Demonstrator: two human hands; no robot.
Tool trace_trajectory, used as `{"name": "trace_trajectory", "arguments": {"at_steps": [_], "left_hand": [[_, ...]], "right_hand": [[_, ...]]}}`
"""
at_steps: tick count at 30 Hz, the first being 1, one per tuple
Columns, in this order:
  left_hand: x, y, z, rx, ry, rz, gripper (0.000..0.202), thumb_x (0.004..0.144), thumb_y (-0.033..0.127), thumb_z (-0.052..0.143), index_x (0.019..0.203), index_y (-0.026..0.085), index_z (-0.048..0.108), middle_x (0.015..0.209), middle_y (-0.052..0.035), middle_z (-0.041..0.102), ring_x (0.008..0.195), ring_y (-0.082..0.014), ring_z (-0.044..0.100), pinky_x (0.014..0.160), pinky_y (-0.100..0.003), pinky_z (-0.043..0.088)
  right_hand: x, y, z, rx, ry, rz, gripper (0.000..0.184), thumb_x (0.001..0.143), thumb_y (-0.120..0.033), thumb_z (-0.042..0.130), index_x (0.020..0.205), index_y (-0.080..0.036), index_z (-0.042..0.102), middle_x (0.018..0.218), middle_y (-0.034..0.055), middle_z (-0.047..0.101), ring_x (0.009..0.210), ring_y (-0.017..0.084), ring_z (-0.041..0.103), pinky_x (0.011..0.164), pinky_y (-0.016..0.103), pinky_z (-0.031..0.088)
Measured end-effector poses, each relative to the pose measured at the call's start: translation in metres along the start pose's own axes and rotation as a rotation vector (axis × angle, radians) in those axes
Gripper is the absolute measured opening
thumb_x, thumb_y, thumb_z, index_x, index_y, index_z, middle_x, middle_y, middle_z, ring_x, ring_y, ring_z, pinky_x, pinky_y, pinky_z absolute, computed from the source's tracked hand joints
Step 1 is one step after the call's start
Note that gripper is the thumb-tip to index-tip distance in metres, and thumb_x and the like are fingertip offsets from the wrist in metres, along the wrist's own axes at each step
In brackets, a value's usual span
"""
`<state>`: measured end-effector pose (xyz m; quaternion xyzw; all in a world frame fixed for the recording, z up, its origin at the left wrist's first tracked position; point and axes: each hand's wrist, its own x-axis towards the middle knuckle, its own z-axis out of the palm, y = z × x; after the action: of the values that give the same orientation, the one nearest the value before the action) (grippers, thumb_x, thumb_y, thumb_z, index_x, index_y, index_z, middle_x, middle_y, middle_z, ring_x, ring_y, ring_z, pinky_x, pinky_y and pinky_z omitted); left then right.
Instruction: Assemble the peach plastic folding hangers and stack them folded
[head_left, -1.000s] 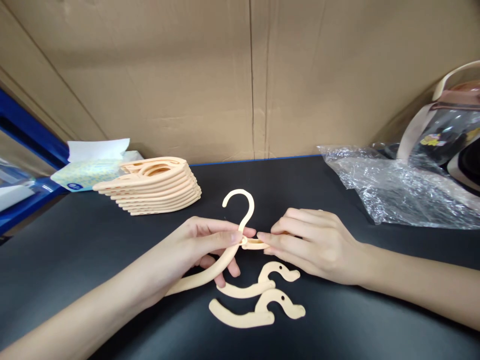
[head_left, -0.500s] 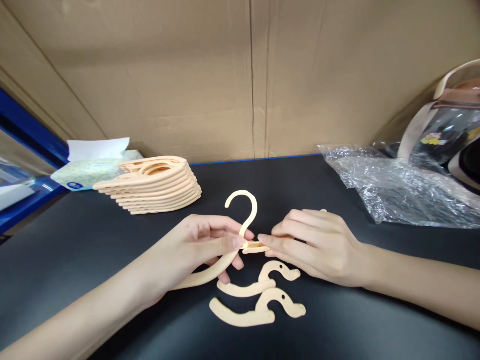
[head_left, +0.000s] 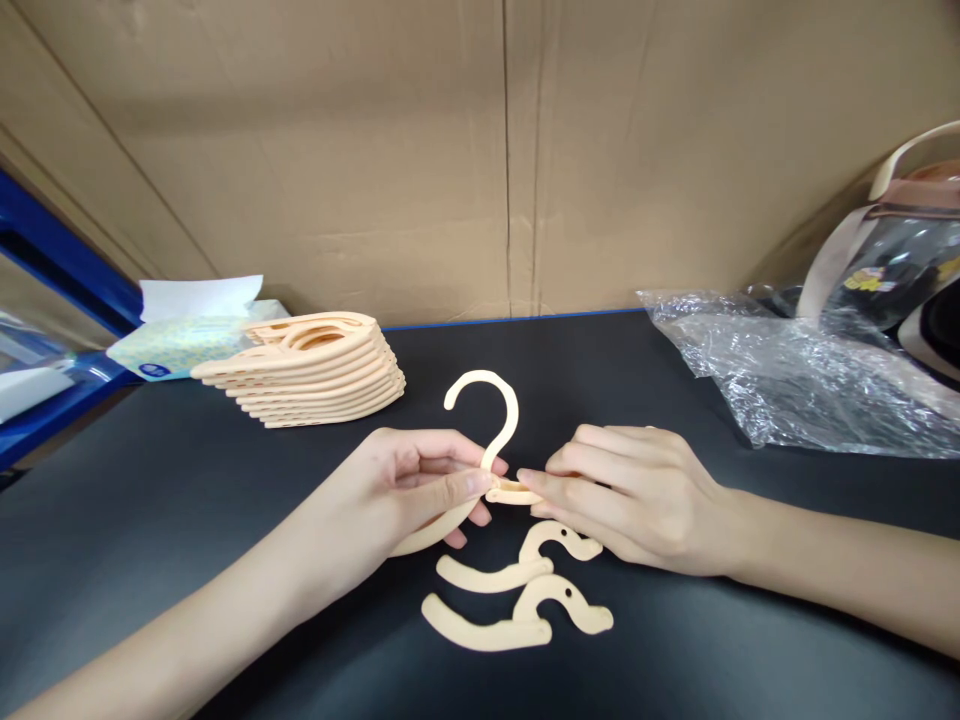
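Note:
A cream plastic hanger (head_left: 513,408) is held between both hands, its open hook pointing up and away from me. My left hand (head_left: 420,485) pinches it near the base of the hook, thumb on top, with one curved arm running under the palm. My right hand (head_left: 645,495) is closed on the other arm, whose short hollow end shows at the joint; the rest is covered by my fingers. Just below lie two loose cream hanger pieces, an upper one (head_left: 491,574) and a lower one (head_left: 487,632), each with a curved arm and a bent section with a small hole.
A neat stack of cream hangers (head_left: 330,375) stands at the back left, beside a tissue pack (head_left: 176,345). Crumpled clear plastic (head_left: 795,380) and a clear bottle with a strap (head_left: 885,250) are at the right. A cardboard wall (head_left: 360,150) closes off the back of the black table (head_left: 570,375).
The hanger's left arm has swung slightly under my left hand, and its hook sits a little higher. The gap at the joint looks narrower. Both hands keep their grip.

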<state>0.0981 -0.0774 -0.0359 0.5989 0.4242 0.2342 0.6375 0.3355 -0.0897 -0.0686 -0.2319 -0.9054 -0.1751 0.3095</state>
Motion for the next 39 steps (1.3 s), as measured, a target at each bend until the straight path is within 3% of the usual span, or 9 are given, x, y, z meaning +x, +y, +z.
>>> {"name": "trace_trajectory", "arguments": {"at_steps": [22,29,39], "left_hand": [[-0.0001,0.0050,0.0028,0.096,0.023,-0.012,0.018,0.084,0.035,0.070,0.091,0.020,0.079,0.062,0.0007,0.069,0.059,-0.0091,0.062,0.053,-0.012,0.050],[0.0006,0.0018,0.0003,0.173,-0.029,0.034,0.021,0.090,0.036,0.064,0.092,0.021,0.079,0.083,-0.0023,0.074,0.056,-0.0070,0.059,0.048,-0.013,0.047],[0.0025,-0.0026,0.0037,0.411,0.035,0.071,0.035,0.093,0.044,0.052,0.096,0.017,0.074,0.079,-0.0034,0.071,0.053,-0.0101,0.054,0.044,-0.018,0.042]], "right_hand": [[-0.0014,0.0013,0.0017,0.108,-0.042,0.026,0.024,0.099,-0.023,0.051,0.099,-0.010,0.072,0.069,0.0019,0.065,0.058,0.012,0.052,0.051,0.025,0.040],[-0.0017,0.0015,0.0022,0.129,-0.071,0.049,0.028,0.101,-0.024,0.047,0.096,-0.013,0.072,0.069,0.0007,0.064,0.057,0.011,0.053,0.053,0.025,0.040],[-0.0035,0.0041,0.0051,0.224,-0.096,0.132,0.026,0.100,-0.027,0.049,0.099,-0.014,0.072,0.069,0.0002,0.064,0.059,0.010,0.053,0.057,0.022,0.040]]}}
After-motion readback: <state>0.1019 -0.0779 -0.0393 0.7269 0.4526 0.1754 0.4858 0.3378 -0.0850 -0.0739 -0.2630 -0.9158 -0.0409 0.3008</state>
